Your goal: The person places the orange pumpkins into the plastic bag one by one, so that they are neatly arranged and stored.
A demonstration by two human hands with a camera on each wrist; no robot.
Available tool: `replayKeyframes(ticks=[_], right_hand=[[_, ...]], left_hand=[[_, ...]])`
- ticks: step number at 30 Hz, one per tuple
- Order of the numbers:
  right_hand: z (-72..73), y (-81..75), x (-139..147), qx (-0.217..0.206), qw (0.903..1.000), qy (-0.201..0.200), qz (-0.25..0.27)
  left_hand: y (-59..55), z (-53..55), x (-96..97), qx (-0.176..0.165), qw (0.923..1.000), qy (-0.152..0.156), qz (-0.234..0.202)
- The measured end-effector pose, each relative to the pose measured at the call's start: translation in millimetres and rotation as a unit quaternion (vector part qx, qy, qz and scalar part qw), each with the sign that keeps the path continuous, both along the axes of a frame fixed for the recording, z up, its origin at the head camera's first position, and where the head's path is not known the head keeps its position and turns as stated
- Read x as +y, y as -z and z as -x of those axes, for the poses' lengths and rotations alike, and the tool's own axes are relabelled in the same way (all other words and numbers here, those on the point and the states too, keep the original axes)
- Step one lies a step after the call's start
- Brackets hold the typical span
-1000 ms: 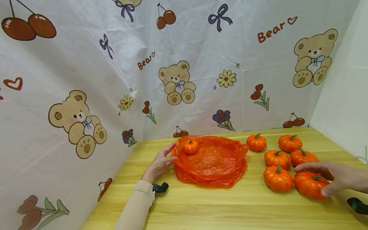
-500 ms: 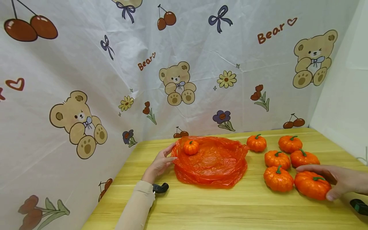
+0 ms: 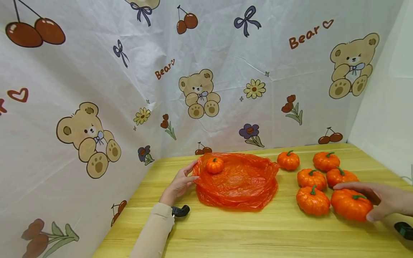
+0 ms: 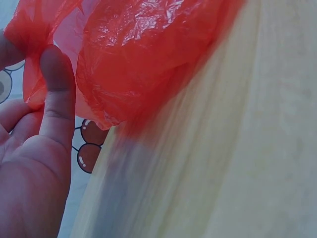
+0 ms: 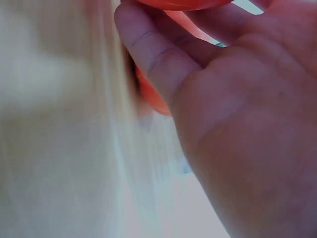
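A thin red plastic bag lies spread open on the table, with one small orange pumpkin inside at its back left. My left hand pinches the bag's left rim between thumb and fingers; the left wrist view shows the gathered film there. On the right, my right hand grips a larger orange pumpkin with a green stem, fingers behind it and thumb in front. In the right wrist view only the underside of that pumpkin shows above my fingers.
Several more orange pumpkins stand near my right hand: one to its left, others behind, and one beside the bag's back right corner. A bear-printed cloth closes off the wooden table at the back and left.
My right hand and the pumpkin in it have shifted slightly right, and the pumpkin has risen a touch over the last half second. The left hand and the bag stay put.
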State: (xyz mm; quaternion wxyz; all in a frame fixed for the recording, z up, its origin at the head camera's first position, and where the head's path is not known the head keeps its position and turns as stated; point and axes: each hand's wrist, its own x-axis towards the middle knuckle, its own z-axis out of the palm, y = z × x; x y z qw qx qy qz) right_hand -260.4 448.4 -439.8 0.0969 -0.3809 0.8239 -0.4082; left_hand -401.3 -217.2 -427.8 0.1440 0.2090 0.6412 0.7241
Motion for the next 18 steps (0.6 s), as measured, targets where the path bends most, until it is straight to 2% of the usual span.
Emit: replayKeyframes(ticks=[3, 8, 12, 18], right_hand=[[-1.6, -4.9, -2, 0.038, 0.9992, 0.008, -0.006], [-7.2, -20.3, -11, 0.021, 0.9931, 0.096, -0.064], [-9.0, -28.9, -20, 0.041, 0.9842, 0.144, -0.095], [-10.3, -42.7, -36, -0.005, 0.9823, 0.169, -0.082]], left_hand=[[-0.4, -0.4, -0.4, 0.002, 1.0000, 0.002, -0.001], [-1.1, -0.9, -1.1, 0.005, 1.0000, -0.002, 0.003], [-1.2, -1.4, -0.3, 0.004, 1.0000, -0.006, 0.006], [1.2, 1.6, -1.3, -0.001, 1.0000, -0.006, -0.002]])
